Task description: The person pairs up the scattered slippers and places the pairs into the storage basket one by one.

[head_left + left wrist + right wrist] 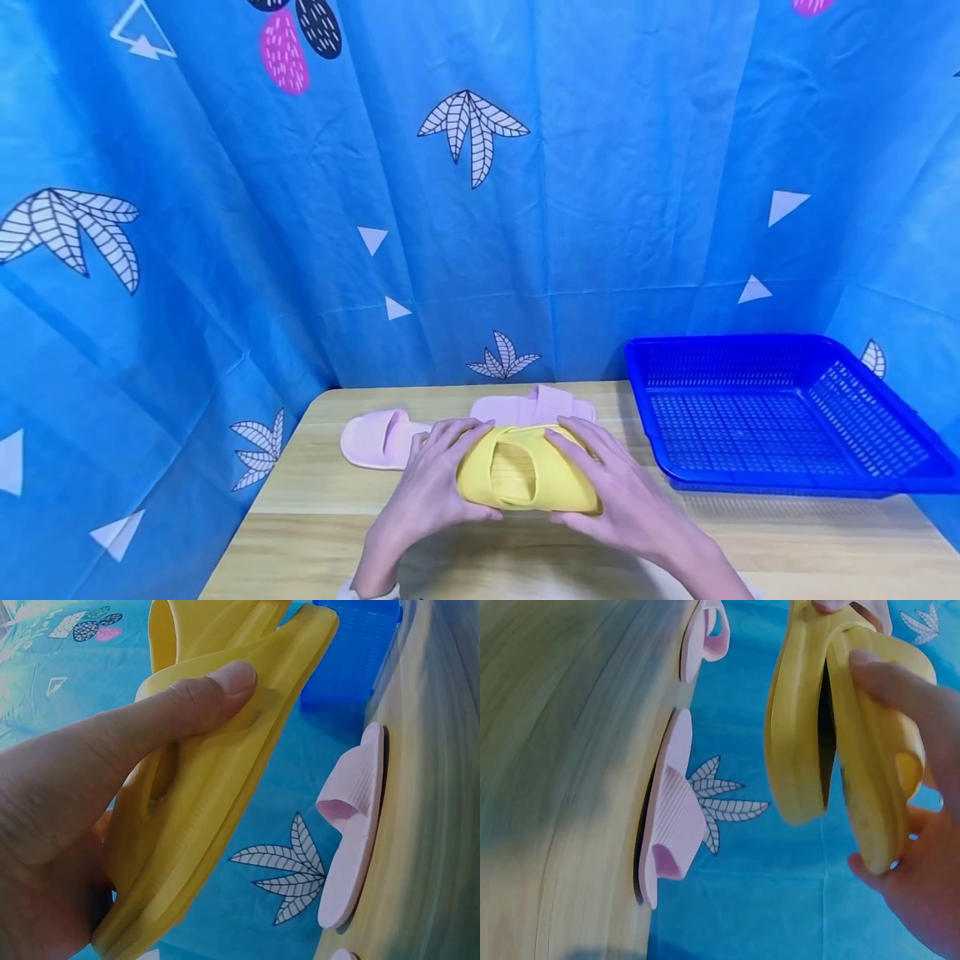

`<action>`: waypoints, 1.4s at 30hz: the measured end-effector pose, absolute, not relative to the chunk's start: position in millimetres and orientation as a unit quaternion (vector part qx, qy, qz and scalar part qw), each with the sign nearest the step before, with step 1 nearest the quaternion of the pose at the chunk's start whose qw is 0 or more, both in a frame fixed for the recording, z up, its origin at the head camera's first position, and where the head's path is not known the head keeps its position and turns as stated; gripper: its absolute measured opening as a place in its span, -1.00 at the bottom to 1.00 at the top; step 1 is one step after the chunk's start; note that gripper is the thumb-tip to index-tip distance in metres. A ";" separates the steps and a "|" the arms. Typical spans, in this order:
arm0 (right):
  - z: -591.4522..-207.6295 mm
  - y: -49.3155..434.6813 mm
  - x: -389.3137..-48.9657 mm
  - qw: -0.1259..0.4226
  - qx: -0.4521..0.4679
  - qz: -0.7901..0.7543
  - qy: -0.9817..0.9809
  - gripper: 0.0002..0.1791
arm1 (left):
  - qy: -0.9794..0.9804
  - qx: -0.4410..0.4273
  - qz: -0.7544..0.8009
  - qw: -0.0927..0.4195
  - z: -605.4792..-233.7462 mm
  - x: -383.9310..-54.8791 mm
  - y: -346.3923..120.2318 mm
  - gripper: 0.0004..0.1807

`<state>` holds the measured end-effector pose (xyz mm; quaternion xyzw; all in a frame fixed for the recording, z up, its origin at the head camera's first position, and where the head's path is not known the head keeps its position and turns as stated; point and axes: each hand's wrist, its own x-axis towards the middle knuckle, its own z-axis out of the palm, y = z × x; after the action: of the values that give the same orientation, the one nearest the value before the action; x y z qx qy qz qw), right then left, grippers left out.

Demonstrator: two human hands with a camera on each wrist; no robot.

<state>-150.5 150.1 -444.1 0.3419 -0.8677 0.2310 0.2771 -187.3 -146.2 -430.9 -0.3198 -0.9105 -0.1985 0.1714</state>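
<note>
A pair of yellow slippers (551,475) is held up over the table, close to my body. My left hand (431,487) grips one of them, its thumb (187,701) across the side of that slipper (202,817). My right hand (626,492) grips the other slipper (877,780), thumb on its side and fingers round the far side. In the right wrist view the two slippers lie side by side, with a dark gap between their soles. Behind them on the table are two pink slippers, one at left (371,437) and one at right (498,408), partly hidden.
A blue plastic basket (660,454) stands at the right of the wooden table (315,500). A blue patterned curtain (600,208) hangs behind the table and along both sides.
</note>
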 end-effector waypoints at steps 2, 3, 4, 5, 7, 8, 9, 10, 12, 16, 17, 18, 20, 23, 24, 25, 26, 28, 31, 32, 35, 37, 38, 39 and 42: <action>-443.8 152.8 -148.5 0.273 0.339 0.236 -0.869 0.03 | -0.909 -0.323 -0.201 0.170 -429.9 -186.7 -145.9 0.29; -443.8 154.2 -147.5 0.270 0.338 0.237 -0.870 0.03 | -0.908 -0.325 -0.202 0.168 -429.4 -186.5 -145.5 0.29; -443.8 155.4 -146.5 0.268 0.336 0.238 -0.871 0.03 | -0.908 -0.327 -0.203 0.167 -429.1 -186.3 -145.1 0.29; -443.9 156.6 -145.3 0.265 0.334 0.238 -0.873 0.03 | -0.907 -0.329 -0.203 0.167 -428.6 -186.1 -144.8 0.29; -444.1 158.8 -143.1 0.265 0.331 0.239 -0.874 0.02 | -0.906 -0.331 -0.204 0.167 -428.7 -185.9 -144.3 0.29; -444.3 160.0 -142.0 0.267 0.329 0.240 -0.873 0.01 | -0.906 -0.332 -0.204 0.167 -428.9 -186.0 -144.3 0.29; -444.7 161.2 -141.4 0.271 0.331 0.245 -0.870 -0.02 | -0.906 -0.331 -0.206 0.165 -429.1 -186.0 -144.6 0.29; -444.9 162.7 -140.9 0.277 0.332 0.251 -0.866 -0.04 | -0.907 -0.329 -0.207 0.165 -429.5 -186.2 -145.1 0.29; -445.8 166.6 -140.7 0.295 0.334 0.266 -0.855 -0.12 | -0.908 -0.323 -0.207 0.166 -430.3 -187.0 -146.4 0.29; -447.2 175.3 -142.5 0.341 0.338 0.293 -0.827 -0.27 | -0.913 -0.308 -0.210 0.168 -430.4 -188.6 -149.6 0.29; -447.7 177.4 -142.9 0.349 0.338 0.298 -0.822 -0.30 | -0.913 -0.306 -0.212 0.167 -429.9 -188.7 -150.3 0.28; -448.1 179.5 -143.3 0.356 0.338 0.302 -0.817 -0.32 | -0.913 -0.304 -0.215 0.166 -429.0 -188.7 -150.8 0.29; -449.5 183.4 -143.9 0.366 0.336 0.307 -0.812 -0.35 | -0.912 -0.304 -0.218 0.168 -428.3 -188.7 -151.6 0.28; -453.1 189.5 -144.3 0.380 0.332 0.314 -0.804 -0.39 | -0.912 -0.306 -0.218 0.167 -427.0 -188.0 -152.1 0.27; -454.3 191.6 -144.4 0.384 0.330 0.316 -0.802 -0.40 | -0.912 -0.306 -0.216 0.168 -426.8 -187.6 -152.2 0.27; -455.6 193.7 -144.3 0.388 0.328 0.318 -0.801 -0.41 | -0.912 -0.305 -0.215 0.168 -426.6 -187.3 -152.4 0.27; -457.0 195.9 -144.0 0.391 0.325 0.319 -0.800 -0.42 | -0.913 -0.304 -0.215 0.167 -426.5 -187.0 -152.7 0.27; -459.2 200.3 -143.0 0.393 0.316 0.320 -0.802 -0.44 | -0.914 -0.302 -0.216 0.166 -426.7 -186.8 -153.3 0.27; -462.3 207.4 -141.4 0.396 0.301 0.319 -0.807 -0.48 | -0.913 -0.299 -0.221 0.167 -427.1 -187.2 -154.0 0.27; -463.4 209.8 -140.8 0.398 0.295 0.317 -0.809 -0.50 | -0.913 -0.299 -0.223 0.167 -427.3 -187.5 -154.3 0.27; -466.4 217.3 -139.6 0.404 0.278 0.314 -0.813 -0.53 | -0.911 -0.300 -0.225 0.170 -427.4 -188.2 -154.8 0.28; -468.1 222.1 -138.9 0.407 0.267 0.310 -0.817 -0.55 | -0.910 -0.301 -0.226 0.171 -427.1 -188.4 -155.3 0.27; -468.7 224.3 -138.6 0.406 0.263 0.309 -0.819 -0.56 | -0.910 -0.302 -0.225 0.172 -426.7 -188.6 -155.5 0.28; -469.3 226.4 -138.4 0.407 0.258 0.308 -0.821 -0.58 | -0.911 -0.301 -0.224 0.172 -426.5 -188.7 -155.7 0.27; -471.2 232.9 -136.6 0.391 0.237 0.301 -0.837 -0.62 | -0.911 -0.299 -0.229 0.170 -425.5 -189.2 -156.7 0.27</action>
<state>-136.6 232.9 -471.2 0.2368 -0.8367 0.3010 0.3914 -189.2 -156.7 -425.5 -0.2985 -0.9108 -0.2287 0.1703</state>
